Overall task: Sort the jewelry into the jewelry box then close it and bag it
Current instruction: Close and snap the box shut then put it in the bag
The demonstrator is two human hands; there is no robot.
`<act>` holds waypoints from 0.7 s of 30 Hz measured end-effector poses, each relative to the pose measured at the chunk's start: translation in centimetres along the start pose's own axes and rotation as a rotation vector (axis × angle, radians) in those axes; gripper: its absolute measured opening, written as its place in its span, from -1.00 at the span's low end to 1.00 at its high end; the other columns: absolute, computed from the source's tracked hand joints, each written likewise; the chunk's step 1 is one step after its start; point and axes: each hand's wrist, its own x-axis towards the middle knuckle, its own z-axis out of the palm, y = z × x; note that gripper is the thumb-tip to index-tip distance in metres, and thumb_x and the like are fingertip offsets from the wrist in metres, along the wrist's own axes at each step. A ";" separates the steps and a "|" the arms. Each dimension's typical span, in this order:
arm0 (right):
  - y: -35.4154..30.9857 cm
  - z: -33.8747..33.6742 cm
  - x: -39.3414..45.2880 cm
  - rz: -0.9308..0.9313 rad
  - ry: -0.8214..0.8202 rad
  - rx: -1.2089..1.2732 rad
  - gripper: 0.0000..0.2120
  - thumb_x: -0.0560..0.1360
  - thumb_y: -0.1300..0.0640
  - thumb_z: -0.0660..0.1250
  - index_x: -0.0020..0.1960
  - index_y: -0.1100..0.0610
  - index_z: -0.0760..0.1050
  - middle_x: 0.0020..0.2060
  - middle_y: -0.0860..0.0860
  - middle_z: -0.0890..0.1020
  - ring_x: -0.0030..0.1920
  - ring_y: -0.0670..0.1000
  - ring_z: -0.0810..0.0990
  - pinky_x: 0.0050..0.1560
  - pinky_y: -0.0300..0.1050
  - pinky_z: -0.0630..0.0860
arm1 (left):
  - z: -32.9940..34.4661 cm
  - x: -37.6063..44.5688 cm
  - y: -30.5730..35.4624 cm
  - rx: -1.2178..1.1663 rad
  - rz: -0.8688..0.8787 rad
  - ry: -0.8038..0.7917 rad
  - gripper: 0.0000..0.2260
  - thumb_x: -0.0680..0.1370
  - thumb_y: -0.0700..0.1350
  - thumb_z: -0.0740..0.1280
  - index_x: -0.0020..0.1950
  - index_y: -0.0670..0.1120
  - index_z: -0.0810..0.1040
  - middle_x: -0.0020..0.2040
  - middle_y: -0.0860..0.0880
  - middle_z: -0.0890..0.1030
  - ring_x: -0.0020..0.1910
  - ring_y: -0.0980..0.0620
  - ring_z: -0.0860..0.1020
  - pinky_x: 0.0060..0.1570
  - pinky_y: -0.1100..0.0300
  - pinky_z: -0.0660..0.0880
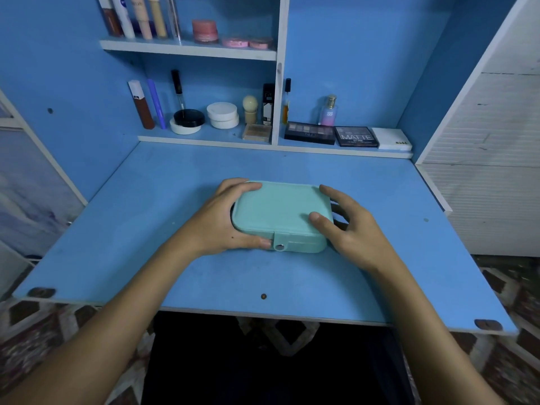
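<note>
A mint-green jewelry box [280,211] lies closed on the blue desk [204,276], its front tab with a metal snap [280,247] facing me. My left hand [222,220] grips the box's left end, fingers curled over the back corner and thumb along the front edge. My right hand [347,226] holds the right end, thumb pressed on the lid and fingers wrapped round the side. No loose jewelry and no bag are in view.
Shelves at the desk's back hold cosmetics: jars [222,114], tubes, a brush, a perfume bottle [329,111] and eyeshadow palettes [356,136]. A white panel [491,159] stands at the right. My dark-clothed lap [263,363] is below the near desk edge.
</note>
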 end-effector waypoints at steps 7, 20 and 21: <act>0.0 0.1 -1.2 -0.023 0.090 -0.085 -0.61 0.54 -0.01 0.40 0.36 -0.08 0.51 0.13 -0.17 0.53 0.11 -0.19 0.54 0.07 -0.16 0.57 | -0.1 -1.3 0.5 -0.171 -0.078 0.064 -0.57 0.45 0.27 0.26 0.27 0.14 0.47 0.22 0.24 0.46 0.24 0.25 0.46 0.15 0.22 0.46; -1.3 -0.6 0.2 -0.056 0.114 -0.089 -0.83 0.57 0.06 0.36 0.14 -0.10 0.59 0.10 -0.24 0.56 0.13 -0.15 0.58 -0.03 -0.13 0.56 | -1.1 0.8 1.6 -0.131 -0.042 0.037 -0.76 0.44 0.02 0.31 0.09 0.12 0.58 0.09 0.18 0.50 0.16 0.19 0.50 0.11 0.13 0.50; -1.6 -0.8 0.6 -0.065 0.123 -0.084 -0.82 0.57 0.05 0.36 0.15 -0.11 0.58 0.12 -0.26 0.56 0.15 -0.17 0.57 0.01 -0.09 0.57 | -1.4 1.2 1.8 -0.127 -0.031 0.049 -0.75 0.44 0.03 0.31 0.11 0.12 0.58 0.11 0.18 0.50 0.18 0.19 0.49 0.15 0.09 0.50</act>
